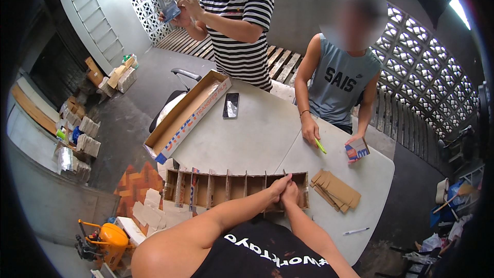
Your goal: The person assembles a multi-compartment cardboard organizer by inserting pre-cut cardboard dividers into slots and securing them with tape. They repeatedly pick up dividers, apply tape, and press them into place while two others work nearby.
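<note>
A long, narrow cardboard box (236,208) lies along the table's near edge, split into a row of compartments by upright cardboard dividers (246,185). Over its right end my two hands meet, closed and pressed side by side. My left hand (278,187) and my right hand (290,193) pinch at the top of the divider near that end. My fingers cover most of this divider. To the right of the box, flat brown cardboard pieces (337,190) lie in a loose, fanned stack.
A long open carton (193,116) and a phone (231,106) lie on the white table (257,128). Across it, one person holds a green cutter (320,146) and a small cardboard piece (357,150); another, standing, handles a bluish item (171,12). A pen (356,231) lies right.
</note>
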The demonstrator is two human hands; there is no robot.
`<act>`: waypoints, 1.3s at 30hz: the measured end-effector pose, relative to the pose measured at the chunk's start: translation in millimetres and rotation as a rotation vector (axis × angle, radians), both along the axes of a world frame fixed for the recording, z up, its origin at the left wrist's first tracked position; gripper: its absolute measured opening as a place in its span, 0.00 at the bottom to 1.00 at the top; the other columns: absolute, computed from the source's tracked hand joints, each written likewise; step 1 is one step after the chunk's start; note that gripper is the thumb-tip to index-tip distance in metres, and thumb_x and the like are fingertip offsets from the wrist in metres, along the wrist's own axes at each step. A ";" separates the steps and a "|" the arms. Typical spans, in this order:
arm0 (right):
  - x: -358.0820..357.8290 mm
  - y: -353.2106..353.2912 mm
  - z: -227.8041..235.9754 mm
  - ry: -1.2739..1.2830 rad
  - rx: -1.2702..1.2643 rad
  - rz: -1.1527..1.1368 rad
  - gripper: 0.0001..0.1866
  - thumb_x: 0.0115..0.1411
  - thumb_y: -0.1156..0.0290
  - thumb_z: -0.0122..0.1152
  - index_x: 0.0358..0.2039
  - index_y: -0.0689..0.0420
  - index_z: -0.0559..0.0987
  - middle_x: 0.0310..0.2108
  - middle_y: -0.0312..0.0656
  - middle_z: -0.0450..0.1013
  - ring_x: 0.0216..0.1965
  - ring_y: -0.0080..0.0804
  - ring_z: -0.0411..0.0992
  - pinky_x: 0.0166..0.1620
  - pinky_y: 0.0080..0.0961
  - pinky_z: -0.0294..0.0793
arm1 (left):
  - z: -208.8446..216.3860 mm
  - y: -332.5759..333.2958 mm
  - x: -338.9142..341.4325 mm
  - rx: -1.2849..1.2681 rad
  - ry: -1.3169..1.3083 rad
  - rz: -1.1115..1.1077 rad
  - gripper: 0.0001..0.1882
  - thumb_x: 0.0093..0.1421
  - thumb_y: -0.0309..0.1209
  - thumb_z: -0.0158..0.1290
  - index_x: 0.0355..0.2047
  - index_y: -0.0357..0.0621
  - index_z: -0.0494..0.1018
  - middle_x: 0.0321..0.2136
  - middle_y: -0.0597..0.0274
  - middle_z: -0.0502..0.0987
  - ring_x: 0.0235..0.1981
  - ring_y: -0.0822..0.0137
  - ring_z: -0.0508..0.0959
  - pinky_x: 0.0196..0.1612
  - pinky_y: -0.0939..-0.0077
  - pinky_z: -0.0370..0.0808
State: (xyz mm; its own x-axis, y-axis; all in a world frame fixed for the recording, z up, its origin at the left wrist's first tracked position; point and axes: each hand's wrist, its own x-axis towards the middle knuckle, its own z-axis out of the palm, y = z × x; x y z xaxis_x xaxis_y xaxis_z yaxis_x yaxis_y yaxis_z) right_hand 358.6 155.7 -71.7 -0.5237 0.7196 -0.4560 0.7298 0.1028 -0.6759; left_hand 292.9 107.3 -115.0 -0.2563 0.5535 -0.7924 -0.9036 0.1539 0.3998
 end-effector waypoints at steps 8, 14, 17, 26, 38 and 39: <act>7.3 9.8 -37.0 0.163 0.053 -0.009 0.28 0.68 0.49 0.41 0.45 0.62 0.80 0.48 0.58 0.76 0.52 0.60 0.72 0.53 0.50 0.70 | 5.3 9.2 3.5 0.016 0.095 -0.043 0.23 0.72 0.50 0.44 0.49 0.43 0.73 0.49 0.59 0.77 0.51 0.63 0.75 0.57 0.64 0.71; 5.5 5.6 -16.7 0.086 -0.066 0.049 0.28 0.69 0.51 0.40 0.45 0.62 0.80 0.48 0.59 0.76 0.52 0.60 0.72 0.54 0.49 0.70 | 13.4 -10.0 2.3 -0.039 0.142 -0.129 0.33 0.66 0.54 0.51 0.57 0.36 0.73 0.57 0.47 0.74 0.59 0.60 0.72 0.62 0.66 0.65; 10.0 5.6 -19.4 0.110 0.090 -0.001 0.27 0.70 0.53 0.39 0.42 0.64 0.79 0.46 0.63 0.75 0.50 0.64 0.72 0.54 0.51 0.69 | 130.2 -23.6 -22.5 -0.148 0.820 -0.755 0.36 0.63 0.51 0.57 0.61 0.35 0.69 0.52 0.46 0.78 0.53 0.59 0.76 0.59 0.64 0.69; -0.5 -8.5 27.3 -0.026 0.061 0.023 0.28 0.71 0.53 0.36 0.46 0.65 0.79 0.50 0.64 0.74 0.55 0.63 0.70 0.59 0.50 0.66 | 346.5 -129.6 -242.4 -0.080 1.491 0.414 0.23 0.65 0.31 0.53 0.56 0.30 0.65 0.30 0.61 0.79 0.31 0.73 0.77 0.38 0.78 0.75; 44.8 35.8 146.3 0.838 -0.085 -0.220 0.13 0.73 0.61 0.50 0.39 0.59 0.74 0.28 0.35 0.71 0.30 0.20 0.71 0.36 0.19 0.73 | 282.7 -101.6 -52.7 0.387 1.340 0.130 0.10 0.72 0.31 0.49 0.45 0.37 0.71 0.27 0.70 0.70 0.24 0.80 0.68 0.28 0.84 0.67; 47.6 41.3 170.4 0.930 -0.070 -0.212 0.13 0.73 0.62 0.49 0.41 0.59 0.73 0.29 0.36 0.72 0.30 0.22 0.71 0.37 0.21 0.73 | 299.4 -92.6 -40.0 0.455 1.385 0.080 0.09 0.72 0.31 0.49 0.45 0.37 0.71 0.27 0.70 0.70 0.25 0.80 0.68 0.29 0.84 0.67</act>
State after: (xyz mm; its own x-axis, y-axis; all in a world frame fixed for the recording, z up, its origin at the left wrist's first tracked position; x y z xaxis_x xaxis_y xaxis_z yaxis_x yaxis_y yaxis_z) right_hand 406.1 197.0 98.7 -0.5597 0.8281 0.0312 -0.1039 -0.0327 -0.9940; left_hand 252.9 14.7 184.4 -0.6943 0.6315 0.3453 0.2370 -0.2524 0.9381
